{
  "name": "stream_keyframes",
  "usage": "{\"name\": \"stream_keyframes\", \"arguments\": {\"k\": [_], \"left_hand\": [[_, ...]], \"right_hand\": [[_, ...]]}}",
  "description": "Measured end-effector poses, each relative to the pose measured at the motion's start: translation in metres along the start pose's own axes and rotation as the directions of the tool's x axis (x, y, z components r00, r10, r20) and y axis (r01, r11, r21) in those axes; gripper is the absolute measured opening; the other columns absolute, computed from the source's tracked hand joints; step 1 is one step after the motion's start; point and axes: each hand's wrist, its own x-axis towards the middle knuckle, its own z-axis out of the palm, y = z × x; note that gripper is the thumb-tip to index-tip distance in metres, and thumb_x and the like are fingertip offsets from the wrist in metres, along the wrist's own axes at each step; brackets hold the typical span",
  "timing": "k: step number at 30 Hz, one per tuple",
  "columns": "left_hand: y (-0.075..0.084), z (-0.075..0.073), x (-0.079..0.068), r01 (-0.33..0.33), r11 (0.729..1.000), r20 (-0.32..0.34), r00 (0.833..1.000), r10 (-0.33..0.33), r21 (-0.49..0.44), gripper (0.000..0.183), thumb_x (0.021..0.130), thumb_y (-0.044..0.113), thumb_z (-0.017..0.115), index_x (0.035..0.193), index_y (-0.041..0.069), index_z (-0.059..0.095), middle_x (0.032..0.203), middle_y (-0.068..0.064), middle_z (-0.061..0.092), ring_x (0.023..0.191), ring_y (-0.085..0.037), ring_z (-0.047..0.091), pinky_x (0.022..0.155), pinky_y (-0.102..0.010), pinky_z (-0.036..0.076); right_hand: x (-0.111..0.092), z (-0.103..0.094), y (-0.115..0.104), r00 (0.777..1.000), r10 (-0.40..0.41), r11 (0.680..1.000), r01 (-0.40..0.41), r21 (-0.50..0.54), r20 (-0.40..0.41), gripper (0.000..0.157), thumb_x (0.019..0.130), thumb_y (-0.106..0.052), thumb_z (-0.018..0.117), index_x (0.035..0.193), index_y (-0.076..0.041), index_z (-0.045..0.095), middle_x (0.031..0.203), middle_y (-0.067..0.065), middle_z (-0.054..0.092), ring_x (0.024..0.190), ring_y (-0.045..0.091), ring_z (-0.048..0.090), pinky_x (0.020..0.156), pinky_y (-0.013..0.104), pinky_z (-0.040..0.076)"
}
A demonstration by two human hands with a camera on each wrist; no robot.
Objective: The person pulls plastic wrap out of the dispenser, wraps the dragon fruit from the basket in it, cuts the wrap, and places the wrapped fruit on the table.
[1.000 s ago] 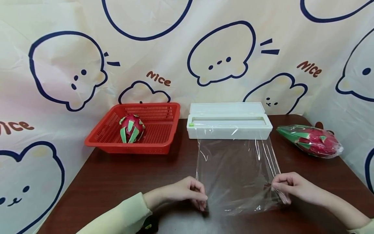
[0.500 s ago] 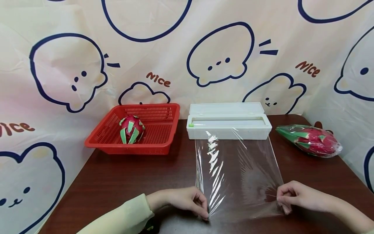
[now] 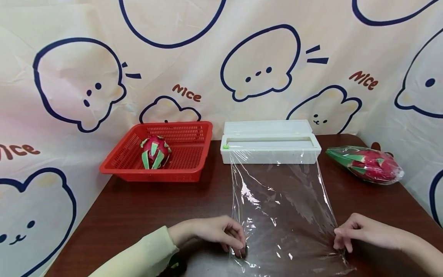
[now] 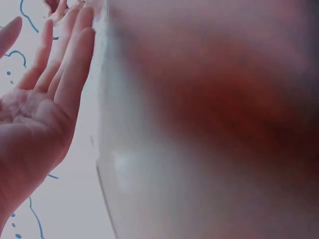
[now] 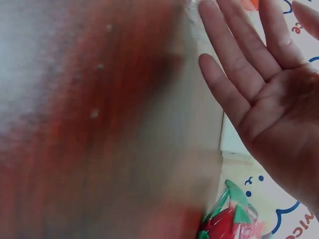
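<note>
Reaching in from either side, both hands meet a sheet of clear film (image 3: 277, 200) in the head view. It runs from a white dispenser (image 3: 271, 135), lid raised, across the brown table (image 3: 155, 204) toward the person. The left hand (image 3: 221, 232), below a pale sleeve (image 3: 136, 250), has its bent fingers at the film's left edge; the right hand (image 3: 363, 234) points its fingers down at the right edge, where the plastic bunches. A front corner extends nearer the viewer than either hand. To the dispenser's left, a red basket (image 3: 155, 176) contains one dragon fruit (image 3: 155, 152); to its right lies a wrapped dragon fruit (image 3: 377, 165). Behind hangs a cartoon backdrop (image 3: 194, 23).

In the left wrist view, the fingers are long and relaxed, with the thumb standing apart from them; the table side is blurred.

In the right wrist view, the fingers are spread and gently bent, the thumb well apart at the frame's corner. The wrapped fruit appears at the bottom, near the backdrop.
</note>
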Motion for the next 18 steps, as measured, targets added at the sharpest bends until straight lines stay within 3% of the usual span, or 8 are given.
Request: {"name": "stream_keyframes", "arguments": {"k": [2, 4, 6, 8, 10, 13, 16, 18], "left_hand": [[0.004, -0.007, 0.002, -0.051, 0.998, -0.050, 0.997, 0.053, 0.039, 0.011, 0.093, 0.006, 0.063, 0.100, -0.002, 0.066, 0.090, -0.009, 0.071, 0.079, -0.012, 0.067, 0.066, -0.027, 0.054], [0.010, -0.015, 0.005, -0.099, 0.986, -0.113, 0.987, 0.115, 0.136, 0.011, 0.092, 0.007, 0.065, 0.101, 0.000, 0.067, 0.090, -0.004, 0.070, 0.080, -0.013, 0.067, 0.070, -0.029, 0.055], [0.015, -0.025, 0.009, -0.126, 0.948, -0.172, 0.968, 0.182, 0.294, 0.013, 0.091, 0.010, 0.068, 0.102, 0.004, 0.067, 0.090, -0.001, 0.069, 0.079, -0.014, 0.065, 0.073, -0.028, 0.054], [0.020, -0.035, 0.014, -0.127, 0.868, -0.210, 0.944, 0.254, 0.480, 0.017, 0.090, 0.014, 0.071, 0.105, 0.007, 0.068, 0.096, 0.003, 0.068, 0.089, -0.012, 0.064, 0.086, -0.029, 0.051], [0.022, -0.045, 0.020, -0.083, 0.760, -0.226, 0.929, 0.293, 0.645, 0.023, 0.089, 0.019, 0.073, 0.111, 0.011, 0.067, 0.108, 0.003, 0.066, 0.100, -0.012, 0.061, 0.091, -0.030, 0.047], [0.021, -0.056, 0.029, -0.006, 0.585, -0.215, 0.927, 0.307, 0.811, 0.036, 0.088, 0.027, 0.073, 0.121, 0.014, 0.064, 0.131, -0.001, 0.057, 0.123, -0.013, 0.050, 0.100, -0.032, 0.041], [0.015, -0.063, 0.035, 0.076, 0.479, -0.211, 0.949, 0.234, 0.875, 0.053, 0.086, 0.038, 0.074, 0.133, 0.018, 0.058, 0.146, -0.006, 0.044, 0.134, -0.019, 0.040, 0.104, -0.034, 0.038], [0.010, -0.066, 0.037, 0.114, 0.440, -0.213, 0.960, 0.182, 0.891, 0.064, 0.084, 0.044, 0.074, 0.139, 0.019, 0.053, 0.151, -0.008, 0.037, 0.140, -0.022, 0.032, 0.109, -0.038, 0.032]], "right_hand": [[0.004, -0.005, -0.002, 0.998, -0.047, 0.996, 0.044, -0.080, -0.038, 0.042, 0.099, 0.012, 0.034, 0.090, -0.003, 0.072, 0.092, 0.011, 0.072, 0.084, 0.021, 0.067, 0.076, 0.028, 0.052], [0.010, -0.010, -0.006, 0.992, -0.086, 0.983, 0.070, -0.167, -0.092, 0.038, 0.098, 0.012, 0.039, 0.098, -0.007, 0.072, 0.092, 0.009, 0.072, 0.081, 0.019, 0.066, 0.073, 0.030, 0.053], [0.017, -0.014, -0.012, 0.982, -0.114, 0.964, 0.072, -0.255, -0.153, 0.033, 0.097, 0.011, 0.044, 0.103, -0.008, 0.071, 0.092, 0.007, 0.072, 0.080, 0.018, 0.066, 0.071, 0.030, 0.053], [0.025, -0.018, -0.018, 0.966, -0.113, 0.938, 0.026, -0.344, -0.234, 0.025, 0.097, 0.005, 0.051, 0.106, -0.009, 0.070, 0.095, 0.005, 0.071, 0.083, 0.016, 0.065, 0.072, 0.029, 0.053], [0.036, -0.021, -0.022, 0.941, -0.106, 0.909, -0.039, -0.414, -0.322, 0.019, 0.097, -0.003, 0.057, 0.109, -0.011, 0.069, 0.100, 0.003, 0.070, 0.086, 0.013, 0.063, 0.073, 0.028, 0.053], [0.052, -0.024, -0.023, 0.895, -0.091, 0.846, -0.162, -0.509, -0.437, 0.021, 0.093, -0.016, 0.067, 0.114, -0.015, 0.068, 0.109, -0.002, 0.068, 0.096, 0.010, 0.060, 0.076, 0.030, 0.052], [0.065, -0.027, -0.018, 0.890, -0.063, 0.779, -0.238, -0.580, -0.451, 0.038, 0.089, -0.027, 0.073, 0.123, -0.014, 0.064, 0.123, 0.003, 0.063, 0.110, 0.020, 0.058, 0.083, 0.040, 0.052], [0.070, -0.028, -0.014, 0.903, -0.032, 0.722, -0.276, -0.634, -0.429, 0.052, 0.085, -0.035, 0.075, 0.129, -0.012, 0.061, 0.133, 0.008, 0.056, 0.119, 0.030, 0.054, 0.087, 0.048, 0.050]]}}
